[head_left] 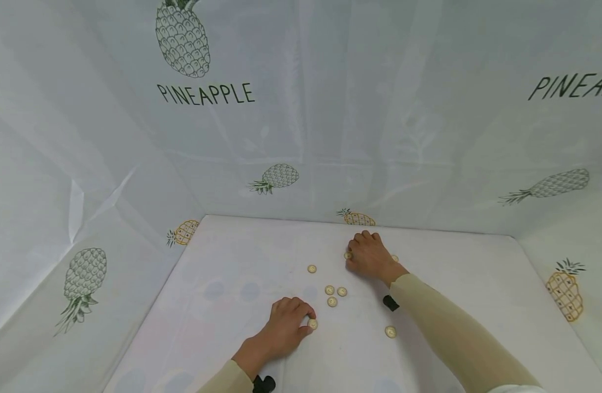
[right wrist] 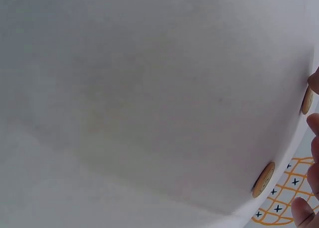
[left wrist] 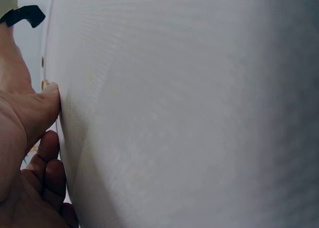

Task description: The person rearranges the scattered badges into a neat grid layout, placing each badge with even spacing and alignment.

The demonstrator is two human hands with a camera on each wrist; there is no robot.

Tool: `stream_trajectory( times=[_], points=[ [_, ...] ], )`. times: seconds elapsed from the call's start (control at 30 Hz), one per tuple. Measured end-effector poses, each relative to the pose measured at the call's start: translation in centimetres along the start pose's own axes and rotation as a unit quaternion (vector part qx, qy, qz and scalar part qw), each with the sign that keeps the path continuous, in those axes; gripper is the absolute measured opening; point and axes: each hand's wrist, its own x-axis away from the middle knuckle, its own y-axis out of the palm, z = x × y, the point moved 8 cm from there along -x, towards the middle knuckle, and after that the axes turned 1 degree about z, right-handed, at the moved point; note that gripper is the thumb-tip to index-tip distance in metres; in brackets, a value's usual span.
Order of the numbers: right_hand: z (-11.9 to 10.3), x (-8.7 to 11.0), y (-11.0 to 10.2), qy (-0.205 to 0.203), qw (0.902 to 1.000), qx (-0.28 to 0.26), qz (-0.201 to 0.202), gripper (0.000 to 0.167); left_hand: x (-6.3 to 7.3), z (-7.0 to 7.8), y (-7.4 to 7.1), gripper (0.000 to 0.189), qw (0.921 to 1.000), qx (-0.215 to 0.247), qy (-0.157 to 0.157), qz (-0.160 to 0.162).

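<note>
My left hand [head_left: 287,326] rests low over the white cloth, its thumb and index finger around a round wooden button [head_left: 313,324]. Farther back, my right hand [head_left: 369,256] has its thumb and index finger at another wooden button [head_left: 348,255], which lies by the cloth. The right wrist view shows that button [right wrist: 307,100] edge-on between the fingertips [right wrist: 314,82]. A second button [right wrist: 264,179] lies beside the right hand's curled fingers. In the left wrist view the thumb [left wrist: 46,104] touches the cloth surface, and the pinched button is mostly hidden.
Between the hands, three buttons lie grouped, one of them here [head_left: 332,302]. A single button [head_left: 312,268] sits farther back and another [head_left: 390,332] nearer on the right. Pineapple-printed sheets [head_left: 330,120] wall in the white table [head_left: 222,245] at the back and sides.
</note>
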Motion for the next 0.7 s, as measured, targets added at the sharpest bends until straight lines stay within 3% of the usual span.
stream_trajectory(
  times=[0.37,0.7],
  points=[
    [0.3,2.6,-0.7,-0.027,0.998,0.039,0.04,0.029,0.0,0.1,0.0,0.016,1.0,0.005,0.006,0.005],
    [0.0,6.2,-1.2,-0.063,0.9957,0.011,0.068,0.033,0.0,-0.2,0.3,0.016,1.0,0.007,0.004,0.002]
  ],
)
